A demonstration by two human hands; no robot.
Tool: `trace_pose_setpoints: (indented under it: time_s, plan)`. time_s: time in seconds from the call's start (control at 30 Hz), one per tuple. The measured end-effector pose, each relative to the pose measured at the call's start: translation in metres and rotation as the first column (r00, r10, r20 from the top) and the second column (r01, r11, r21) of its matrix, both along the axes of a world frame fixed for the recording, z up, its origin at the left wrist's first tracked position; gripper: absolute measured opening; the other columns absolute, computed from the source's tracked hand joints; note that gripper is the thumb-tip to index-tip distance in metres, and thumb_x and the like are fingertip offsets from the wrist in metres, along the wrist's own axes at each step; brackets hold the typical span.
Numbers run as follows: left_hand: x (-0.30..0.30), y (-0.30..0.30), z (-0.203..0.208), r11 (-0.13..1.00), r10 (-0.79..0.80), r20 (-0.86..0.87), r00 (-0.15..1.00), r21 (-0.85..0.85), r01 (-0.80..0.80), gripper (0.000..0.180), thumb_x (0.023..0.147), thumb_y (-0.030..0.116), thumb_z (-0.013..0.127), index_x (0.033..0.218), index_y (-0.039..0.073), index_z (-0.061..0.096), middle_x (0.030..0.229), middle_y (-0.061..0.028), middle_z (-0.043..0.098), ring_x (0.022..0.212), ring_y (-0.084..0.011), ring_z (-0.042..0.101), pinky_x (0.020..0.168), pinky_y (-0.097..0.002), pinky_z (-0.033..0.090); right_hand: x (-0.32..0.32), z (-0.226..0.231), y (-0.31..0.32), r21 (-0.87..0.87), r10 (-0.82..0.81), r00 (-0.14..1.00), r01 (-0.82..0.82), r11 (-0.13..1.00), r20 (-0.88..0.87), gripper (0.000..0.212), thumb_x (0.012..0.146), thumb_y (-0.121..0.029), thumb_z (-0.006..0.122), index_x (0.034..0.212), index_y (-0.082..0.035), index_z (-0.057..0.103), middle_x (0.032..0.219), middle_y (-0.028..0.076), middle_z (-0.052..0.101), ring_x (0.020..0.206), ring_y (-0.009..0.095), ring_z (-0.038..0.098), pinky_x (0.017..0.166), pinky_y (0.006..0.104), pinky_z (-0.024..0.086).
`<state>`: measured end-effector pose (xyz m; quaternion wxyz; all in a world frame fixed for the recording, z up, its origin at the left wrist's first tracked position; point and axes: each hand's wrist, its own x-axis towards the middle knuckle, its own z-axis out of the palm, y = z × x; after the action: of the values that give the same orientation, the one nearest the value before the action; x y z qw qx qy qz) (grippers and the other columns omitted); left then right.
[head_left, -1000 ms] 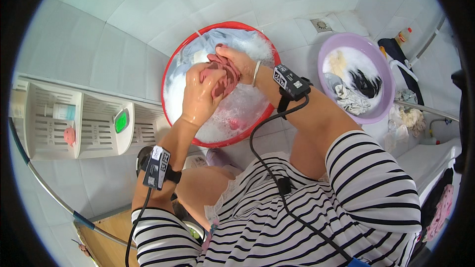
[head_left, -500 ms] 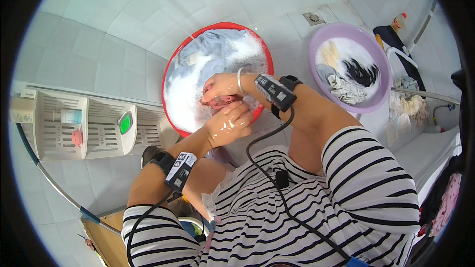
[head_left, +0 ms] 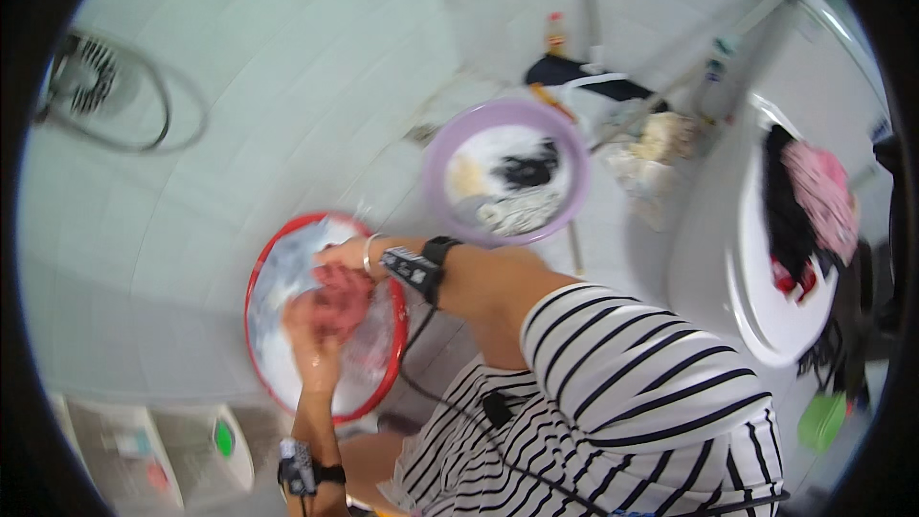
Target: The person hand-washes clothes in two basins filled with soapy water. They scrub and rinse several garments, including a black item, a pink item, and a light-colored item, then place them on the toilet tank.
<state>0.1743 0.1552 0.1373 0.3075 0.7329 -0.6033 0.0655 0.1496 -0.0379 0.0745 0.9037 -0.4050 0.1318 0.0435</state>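
Observation:
A wet pinkish-red cloth [head_left: 343, 302], blurred by motion, is bunched between my two hands over a red basin [head_left: 252, 311]. My left hand [head_left: 310, 325] grips its near left side. My right hand [head_left: 347, 255], with a white bangle at the wrist, holds its far upper edge. Beneath them the basin contains white suds and a soaked light-blue garment [head_left: 299, 258]. The fingers are smeared, and the cloth partly hides them.
A purple basin [head_left: 436, 177] with black, pale and grey clothes in suds stands to the right. Beyond it are a bottle [head_left: 555, 33] and a metal pole. Pink and black clothes [head_left: 814, 196] lie on a white toilet lid [head_left: 747, 278]. A white rack [head_left: 191, 450] lines the left.
My view has swung right, so the basins appear farther left and the toilet has come into sight. The pinkish-red cloth shows more fully, raised between both hands.

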Motion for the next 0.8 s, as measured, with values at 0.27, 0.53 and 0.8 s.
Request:
trace_pose_setpoints:
  time_s: [0.27, 0.53, 0.8]
  plan:
    - [-0.032, -0.058, 0.005, 0.979, 0.176, -0.971, -0.164, 0.155, 0.134, 0.069, 0.083, 0.052, 0.052, 0.136, 0.015, 0.030, 0.135, -0.0121, 0.036, 0.100, -0.0251, 0.056, 0.067, -0.0361, 0.052, -0.134, 0.132, -0.069, -0.875, -0.408, 0.855, 0.433, 0.219, 0.321, 0.022, 0.062, -0.029, 0.070, 0.073, -0.011, 0.068, 0.073, 0.005, 0.065, 0.068, 0.016, 0.060, 0.063, 0.0295, 0.048]
    - [-0.062, -0.077, -0.021, 0.867, 0.225, -0.919, 0.323, 0.341, 0.363, 0.057, 0.086, 0.040, 0.054, 0.132, 0.009, 0.038, 0.122, -0.0070, 0.048, 0.094, -0.0188, 0.056, 0.072, -0.0306, 0.045, -0.453, 0.270, -0.140, -0.727, -0.606, 0.404, 0.419, -0.544, 0.686, 0.042, 0.073, -0.029, 0.070, 0.105, -0.006, 0.055, 0.090, 0.012, 0.064, 0.077, 0.018, 0.063, 0.063, 0.0324, 0.053]
    - [-0.013, -0.057, -0.077, 0.808, 0.374, -0.772, 0.515, 0.543, 0.227, 0.047, 0.087, 0.037, 0.053, 0.126, 0.012, 0.044, 0.109, -0.0033, 0.055, 0.085, -0.0170, 0.056, 0.067, -0.0317, 0.045, -0.677, 0.237, -0.118, -0.356, -0.590, 0.574, -0.475, -0.805, 0.567, 0.020, 0.075, -0.020, 0.058, 0.095, -0.016, 0.061, 0.098, 0.011, 0.055, 0.094, 0.033, 0.052, 0.080, 0.0403, 0.042]
